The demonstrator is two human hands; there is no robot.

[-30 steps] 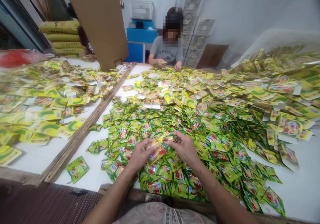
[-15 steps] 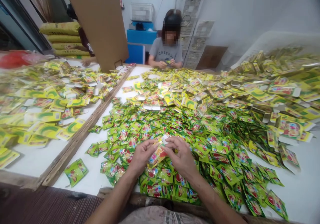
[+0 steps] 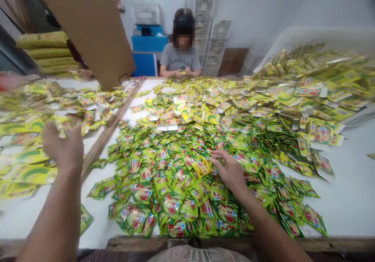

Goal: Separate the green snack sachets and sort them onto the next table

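A heap of small green sachets (image 3: pixel 164 164) with red pictures covers the white table (image 3: pixel 345 199) in front of me. My right hand (image 3: pixel 230 172) lies on this heap with its fingers spread, just right of one yellow carded packet (image 3: pixel 202 166). My left hand (image 3: pixel 63 147) is stretched out to the left over the pile of yellow carded packets (image 3: pixel 26 172) on the neighbouring table. It is smeared by motion, its back faces me, and a blurred yellow shape shows at its fingertips.
A wooden strip (image 3: pixel 99 147) divides the two tables. More yellow packets (image 3: pixel 293 94) are heaped at the right by a white crate (image 3: pixel 295 37). A cardboard sheet (image 3: pixel 88 31) leans at the back left. A person in a grey shirt (image 3: pixel 180 61) sits opposite, handling packets.
My hands were together over the sachets, working a packet between them. Now the left hand has swung out to the left pile and the right hand has dropped onto the green heap.
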